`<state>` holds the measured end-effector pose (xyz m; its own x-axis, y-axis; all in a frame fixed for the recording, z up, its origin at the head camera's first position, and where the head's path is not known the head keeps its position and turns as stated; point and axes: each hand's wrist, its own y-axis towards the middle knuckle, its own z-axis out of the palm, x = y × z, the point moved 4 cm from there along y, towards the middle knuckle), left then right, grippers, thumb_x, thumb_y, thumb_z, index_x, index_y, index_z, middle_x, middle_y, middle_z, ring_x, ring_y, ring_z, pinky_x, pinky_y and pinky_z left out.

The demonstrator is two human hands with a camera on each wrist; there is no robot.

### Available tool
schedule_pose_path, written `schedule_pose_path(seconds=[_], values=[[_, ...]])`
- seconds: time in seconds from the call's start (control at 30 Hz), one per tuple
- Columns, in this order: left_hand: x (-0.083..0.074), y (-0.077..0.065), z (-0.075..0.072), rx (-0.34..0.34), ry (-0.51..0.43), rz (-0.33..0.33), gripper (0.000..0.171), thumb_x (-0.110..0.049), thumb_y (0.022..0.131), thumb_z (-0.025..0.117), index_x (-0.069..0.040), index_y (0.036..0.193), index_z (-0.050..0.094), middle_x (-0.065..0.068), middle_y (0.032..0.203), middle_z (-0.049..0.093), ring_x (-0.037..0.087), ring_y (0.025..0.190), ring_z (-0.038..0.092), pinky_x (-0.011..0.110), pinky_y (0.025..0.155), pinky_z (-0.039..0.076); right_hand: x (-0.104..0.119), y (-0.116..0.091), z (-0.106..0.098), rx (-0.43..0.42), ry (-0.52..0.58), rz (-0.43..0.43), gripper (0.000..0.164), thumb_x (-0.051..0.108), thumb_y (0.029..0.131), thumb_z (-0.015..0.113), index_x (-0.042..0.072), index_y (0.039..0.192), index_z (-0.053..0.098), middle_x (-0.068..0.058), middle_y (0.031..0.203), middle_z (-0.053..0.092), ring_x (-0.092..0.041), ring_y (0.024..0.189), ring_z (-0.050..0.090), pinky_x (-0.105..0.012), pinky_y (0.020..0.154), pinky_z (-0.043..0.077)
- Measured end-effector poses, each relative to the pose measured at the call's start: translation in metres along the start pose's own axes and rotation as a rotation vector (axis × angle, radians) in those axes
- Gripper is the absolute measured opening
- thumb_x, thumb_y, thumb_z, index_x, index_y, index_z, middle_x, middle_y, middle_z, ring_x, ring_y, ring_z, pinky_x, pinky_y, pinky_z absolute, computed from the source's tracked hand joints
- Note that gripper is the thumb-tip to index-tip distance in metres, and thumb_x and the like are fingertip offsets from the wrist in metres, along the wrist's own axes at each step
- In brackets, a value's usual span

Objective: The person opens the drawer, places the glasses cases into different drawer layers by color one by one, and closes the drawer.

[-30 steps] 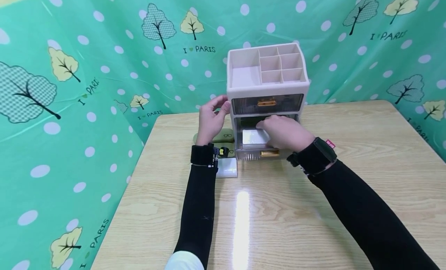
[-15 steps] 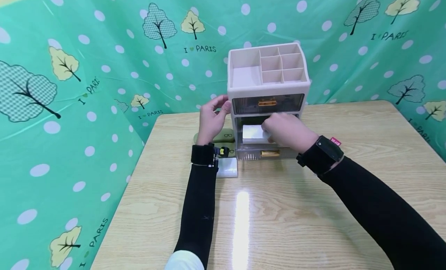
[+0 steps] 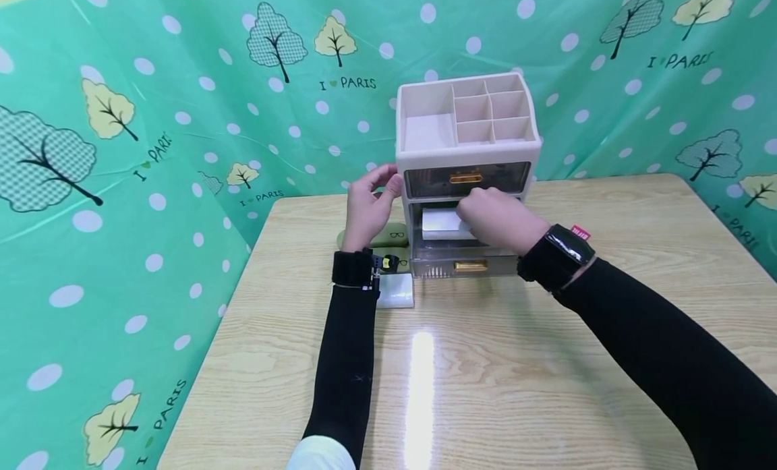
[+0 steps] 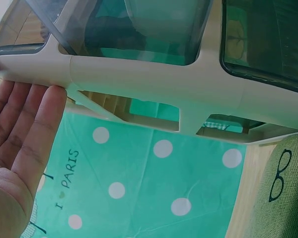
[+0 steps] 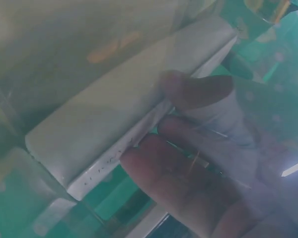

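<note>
Your right hand [image 3: 499, 217] pinches a white box [image 3: 442, 224] by the open drawer [image 3: 434, 269]; your left hand [image 3: 369, 210], fingers straight, touches the organizer [image 3: 470, 155].

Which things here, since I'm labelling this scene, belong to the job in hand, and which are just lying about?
In the job, it seems:
white box, pinched by the right hand
organizer, its side touched by the left hand
lower drawer, pulled open

Just lying about, apparently:
green cases with glasses prints, beside the organizer
shiny white flat item on the table
</note>
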<state>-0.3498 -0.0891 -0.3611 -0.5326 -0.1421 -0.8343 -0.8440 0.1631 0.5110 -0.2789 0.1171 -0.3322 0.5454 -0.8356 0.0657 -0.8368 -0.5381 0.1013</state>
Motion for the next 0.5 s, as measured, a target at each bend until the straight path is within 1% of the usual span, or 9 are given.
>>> schedule_pose_path(seconds=[0.1, 0.2, 0.3, 0.4, 0.5], values=[[-0.001, 0.0001, 0.0007, 0.0, 0.01, 0.009, 0.036, -0.028, 0.1, 0.066, 0.0, 0.124, 0.07, 0.013, 0.115, 0.073, 0.021, 0.102, 0.069, 0.03, 0.084, 0.063, -0.0006, 0.0006, -0.0011, 0.015, -0.012, 0.012, 0.014, -0.01, 0.088, 0.067, 0.003, 0.084, 0.072, -0.008, 0.073, 0.066, -0.019, 0.062, 0.059, -0.036, 0.054, 0.055], [-0.0018, 0.0, 0.0013, 0.0, 0.013, 0.017, 0.037, -0.029, 0.1, 0.066, 0.0, 0.124, 0.07, 0.012, 0.115, 0.073, 0.02, 0.101, 0.069, 0.03, 0.084, 0.063, 0.0011, 0.0007, -0.0024, 0.042, -0.022, 0.019, 0.015, -0.01, 0.091, 0.064, 0.002, 0.086, 0.072, -0.009, 0.074, 0.066, -0.019, 0.062, 0.059, -0.036, 0.054, 0.055], [-0.0016, 0.0, 0.0018, 0.003, 0.013, 0.02, 0.038, -0.029, 0.101, 0.066, 0.0, 0.124, 0.069, 0.012, 0.115, 0.073, 0.02, 0.101, 0.069, 0.031, 0.084, 0.064, 0.0029, -0.0004, -0.0034, 0.081, -0.023, 0.029, 0.016, -0.011, 0.089, 0.063, 0.001, 0.086, 0.071, -0.009, 0.075, 0.065, -0.02, 0.062, 0.058, -0.037, 0.054, 0.055], [-0.0007, 0.0001, 0.0016, 0.002, 0.007, 0.013, 0.037, -0.029, 0.101, 0.066, 0.0, 0.124, 0.069, 0.012, 0.115, 0.072, 0.02, 0.102, 0.069, 0.03, 0.084, 0.063, 0.004, -0.0016, -0.0043, 0.118, -0.014, 0.043, 0.013, -0.011, 0.087, 0.066, 0.001, 0.087, 0.071, -0.009, 0.075, 0.064, -0.021, 0.064, 0.059, -0.037, 0.056, 0.056], [0.0001, 0.0002, 0.0017, 0.0, 0.004, 0.009, 0.036, -0.027, 0.101, 0.066, 0.0, 0.124, 0.069, 0.014, 0.115, 0.072, 0.022, 0.102, 0.069, 0.031, 0.085, 0.063, 0.0043, -0.0022, -0.0052, 0.157, -0.013, 0.053, 0.008, -0.007, 0.086, 0.071, 0.0, 0.091, 0.072, -0.01, 0.079, 0.066, -0.021, 0.067, 0.062, -0.038, 0.061, 0.06]])
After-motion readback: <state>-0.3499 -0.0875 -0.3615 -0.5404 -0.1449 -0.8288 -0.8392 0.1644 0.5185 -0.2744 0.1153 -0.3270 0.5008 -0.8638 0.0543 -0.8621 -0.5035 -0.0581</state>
